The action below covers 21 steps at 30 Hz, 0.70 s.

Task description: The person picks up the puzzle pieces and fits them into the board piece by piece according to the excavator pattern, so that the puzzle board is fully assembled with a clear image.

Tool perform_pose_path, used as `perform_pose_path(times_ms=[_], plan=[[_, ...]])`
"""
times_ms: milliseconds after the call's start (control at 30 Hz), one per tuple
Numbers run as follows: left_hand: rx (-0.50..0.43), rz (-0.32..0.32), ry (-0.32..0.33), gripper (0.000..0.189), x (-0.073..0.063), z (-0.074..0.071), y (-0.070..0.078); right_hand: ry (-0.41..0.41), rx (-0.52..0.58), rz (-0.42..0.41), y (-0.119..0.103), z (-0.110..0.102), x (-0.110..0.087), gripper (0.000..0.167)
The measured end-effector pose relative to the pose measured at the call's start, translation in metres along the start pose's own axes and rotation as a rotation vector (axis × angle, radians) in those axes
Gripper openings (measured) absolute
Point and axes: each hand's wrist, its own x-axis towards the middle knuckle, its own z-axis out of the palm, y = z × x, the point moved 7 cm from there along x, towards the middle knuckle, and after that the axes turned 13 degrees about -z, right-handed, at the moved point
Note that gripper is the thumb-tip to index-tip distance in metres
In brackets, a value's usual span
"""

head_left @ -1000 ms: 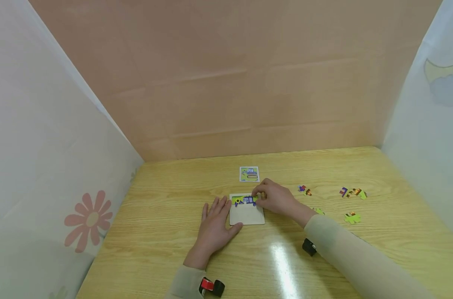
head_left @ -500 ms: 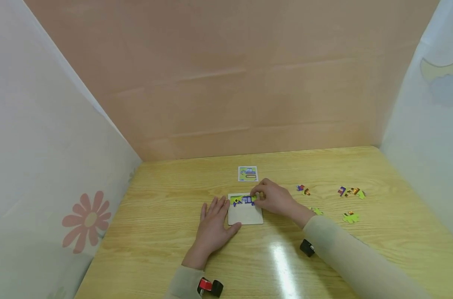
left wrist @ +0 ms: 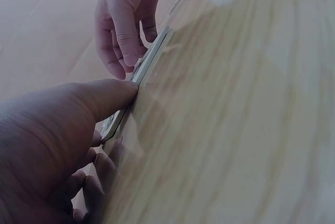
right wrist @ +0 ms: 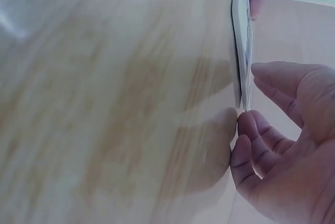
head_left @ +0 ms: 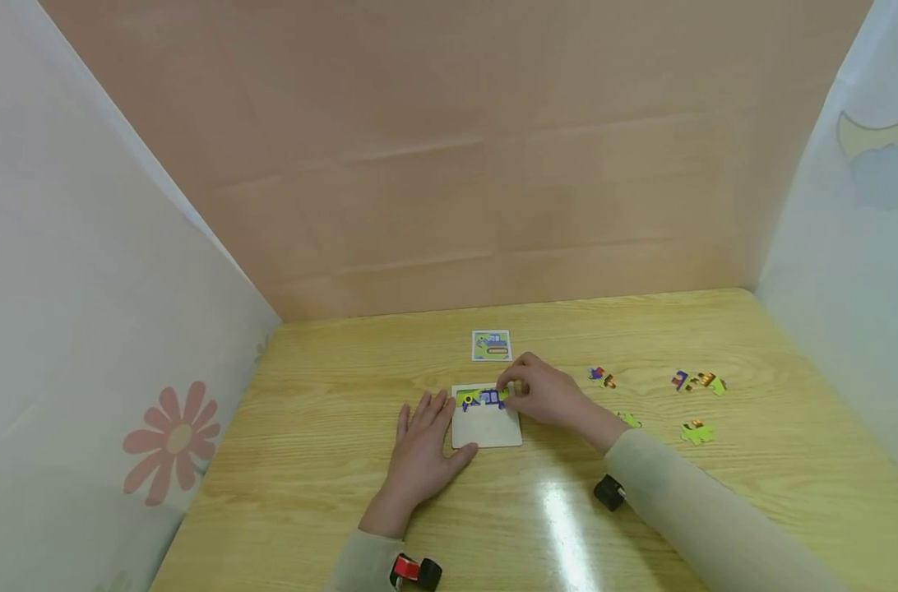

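A white puzzle tray (head_left: 486, 429) lies in front of me, with green and purple jigsaw pieces (head_left: 482, 398) along its far side and a bare lower part. My left hand (head_left: 423, 456) rests flat on the table, fingers along the tray's left edge and thumb at its near left corner. Over the tray's upper right corner, my right hand (head_left: 548, 395) has thumb and index finger curled about a small green puzzle piece (head_left: 504, 394), partly hidden. In the right wrist view the thumb (right wrist: 277, 77) touches the tray's face while other fingers curl beside its edge.
Beyond the tray lies a square picture card (head_left: 491, 345). Loose puzzle pieces (head_left: 699, 381) are scattered on the right, with a green piece (head_left: 696, 432) nearer me and another (head_left: 629, 419) close to the right sleeve. Patterned cloth walls surround the wooden table (head_left: 330, 395).
Both hands keep nearly the same place over the past second. The whole head view has shifted slightly; the pieces and tray look unchanged.
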Motion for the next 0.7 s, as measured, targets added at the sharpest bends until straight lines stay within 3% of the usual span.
perform_pose_path(times_ms=[267,700], plan=[[-0.01,0.0,-0.011,0.083,0.0,0.0,0.002,0.039,0.036,0.003,0.003,-0.017,-0.008,0.024],[-0.004,0.005,-0.016,0.084,0.003,-0.001,0.005,0.099,0.004,0.002,0.011,-0.071,-0.028,0.033]])
